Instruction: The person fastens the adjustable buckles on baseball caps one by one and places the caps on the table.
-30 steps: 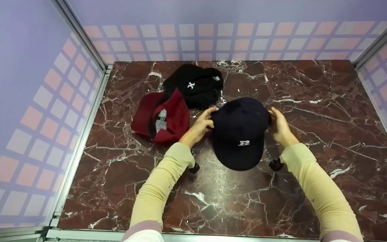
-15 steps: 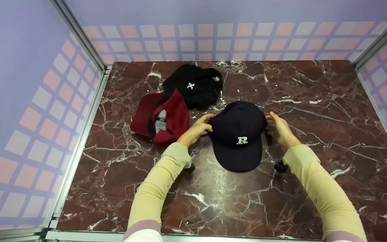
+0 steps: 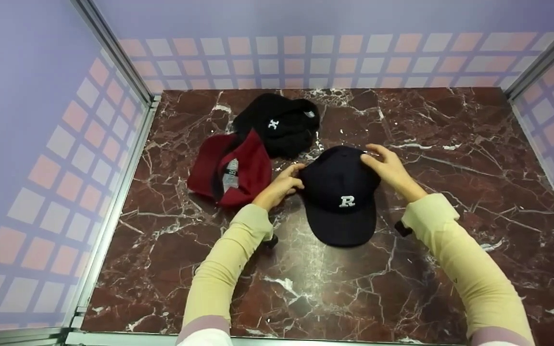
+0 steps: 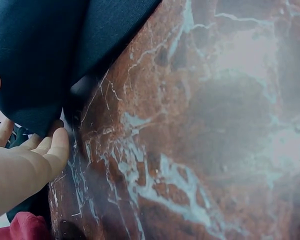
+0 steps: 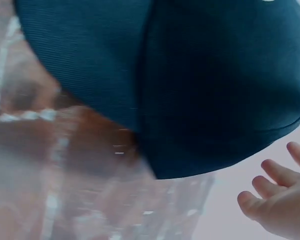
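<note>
A navy baseball cap (image 3: 340,180) with a white letter R on its front lies in the middle of the table, brim toward me. At its left edge my left hand (image 3: 279,187) pinches the rim; in the left wrist view its fingers (image 4: 59,150) are bent under the edge, with the thumb on the outer side. By the right side of the crown is my right hand (image 3: 392,172), fingers spread. In the right wrist view those fingers (image 5: 277,175) are straight and apart from the cap's edge.
Left of the navy cap, a dark red cap (image 3: 253,178) lies with its inside showing. Behind it lies a black cap (image 3: 277,125) with a small white emblem, touching the red one. Patterned walls (image 3: 301,62) border the marbled table (image 3: 450,192) at the back and sides.
The navy cap has come down and slightly toward me, its white R now plainly visible. My right hand has let go of its side and moved up beside the crown. My left hand stays at the rim.
</note>
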{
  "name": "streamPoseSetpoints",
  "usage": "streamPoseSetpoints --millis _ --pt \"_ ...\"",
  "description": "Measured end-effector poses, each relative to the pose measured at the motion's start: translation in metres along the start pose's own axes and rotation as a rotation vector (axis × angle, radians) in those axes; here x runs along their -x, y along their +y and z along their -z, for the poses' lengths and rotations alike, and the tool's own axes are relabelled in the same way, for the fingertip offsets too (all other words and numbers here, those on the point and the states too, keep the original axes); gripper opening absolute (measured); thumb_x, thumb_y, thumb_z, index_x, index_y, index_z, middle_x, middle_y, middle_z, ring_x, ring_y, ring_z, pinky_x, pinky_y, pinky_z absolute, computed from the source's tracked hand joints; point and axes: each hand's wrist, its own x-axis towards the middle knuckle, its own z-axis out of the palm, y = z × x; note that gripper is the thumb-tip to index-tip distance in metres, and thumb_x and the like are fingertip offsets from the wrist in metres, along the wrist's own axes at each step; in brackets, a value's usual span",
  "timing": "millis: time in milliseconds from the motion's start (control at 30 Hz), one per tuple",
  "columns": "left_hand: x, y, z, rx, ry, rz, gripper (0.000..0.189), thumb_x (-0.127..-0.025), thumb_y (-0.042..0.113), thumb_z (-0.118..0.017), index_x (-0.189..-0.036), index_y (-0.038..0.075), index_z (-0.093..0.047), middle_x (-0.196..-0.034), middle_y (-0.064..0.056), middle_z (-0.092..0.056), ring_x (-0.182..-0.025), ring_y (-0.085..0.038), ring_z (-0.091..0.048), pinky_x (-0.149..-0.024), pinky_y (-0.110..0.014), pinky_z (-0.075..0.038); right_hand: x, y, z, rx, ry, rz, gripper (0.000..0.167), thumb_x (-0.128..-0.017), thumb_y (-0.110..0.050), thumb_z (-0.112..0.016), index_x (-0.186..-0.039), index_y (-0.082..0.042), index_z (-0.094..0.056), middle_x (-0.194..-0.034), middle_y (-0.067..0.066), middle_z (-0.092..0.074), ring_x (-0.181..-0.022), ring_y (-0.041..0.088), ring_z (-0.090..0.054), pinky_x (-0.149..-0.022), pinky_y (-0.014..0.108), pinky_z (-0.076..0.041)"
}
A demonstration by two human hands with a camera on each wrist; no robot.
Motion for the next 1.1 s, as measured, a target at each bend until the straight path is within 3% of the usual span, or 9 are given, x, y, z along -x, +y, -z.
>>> streamPoseSetpoints --millis 100,267,400,700,900,1100 --pt "-0.008 -0.006 0.001 0.004 0.026 0.003 0.070 -0.068 -0.005 -0.049 -0.134 0.010 -0.033 -0.136 -0.009 -0.032 -0.104 -0.019 -0.042 -0.095 -0.045 -0.032 -0.003 -0.012 -0.001 0.134 -0.057 0.057 0.057 -0.086 -0.033 -0.053 -0.131 -0.002 -0.038 -0.134 0.021 -0.038 -0.118 0.036 -0.041 -0.097 0.044 -0.032" --pt "-0.013 -0.013 0.000 0.003 0.063 0.000 0.070 -0.067 -0.005 -0.050 -0.133 0.012 -0.036 -0.134 -0.008 -0.035 -0.102 -0.018 -0.043 -0.092 -0.042 -0.034 -0.010 -0.025 -0.007 0.346 -0.125 0.130 0.058 -0.086 -0.035 -0.052 -0.132 -0.002 -0.038 -0.137 0.020 -0.034 -0.130 0.037 -0.022 -0.105 0.047 -0.019" --pt "-0.014 -0.015 0.001 0.003 0.075 -0.003 0.068 -0.067 -0.004 -0.050 -0.132 0.013 -0.037 -0.134 -0.008 -0.037 -0.102 -0.018 -0.042 -0.091 -0.042 -0.034 -0.015 -0.030 -0.014 0.454 -0.163 0.157 0.053 -0.087 -0.031 -0.050 -0.129 -0.001 -0.041 -0.134 0.020 -0.039 -0.129 0.037 -0.026 -0.104 0.047 -0.021" --pt "-0.014 -0.016 0.001 0.035 0.072 0.017 0.069 -0.068 -0.005 -0.048 -0.133 0.013 -0.035 -0.138 -0.009 -0.031 -0.118 -0.021 -0.035 -0.096 -0.046 -0.030 -0.019 -0.034 -0.023 0.485 -0.155 0.149 0.039 -0.089 -0.026 -0.049 -0.119 -0.001 -0.050 -0.122 0.021 -0.050 -0.113 0.037 -0.045 -0.095 0.049 -0.032" --pt "-0.015 -0.017 -0.001 0.076 0.096 0.026 0.069 -0.068 -0.006 -0.048 -0.133 0.014 -0.035 -0.135 -0.009 -0.034 -0.108 -0.019 -0.040 -0.087 -0.038 -0.034 -0.018 -0.031 -0.025 0.524 -0.125 0.197 0.028 -0.087 -0.021 -0.051 -0.105 0.001 -0.056 -0.108 0.021 -0.056 -0.100 0.037 -0.051 -0.086 0.049 -0.037" --pt "-0.015 -0.016 -0.003 0.071 0.097 0.029 0.070 -0.068 -0.006 -0.048 -0.133 0.015 -0.034 -0.137 -0.010 -0.033 -0.101 -0.018 -0.042 -0.080 -0.035 -0.035 -0.017 -0.027 -0.026 0.585 -0.115 0.207 0.026 -0.088 -0.019 -0.050 -0.103 0.002 -0.053 -0.103 0.022 -0.058 -0.096 0.037 -0.052 -0.083 0.049 -0.038"
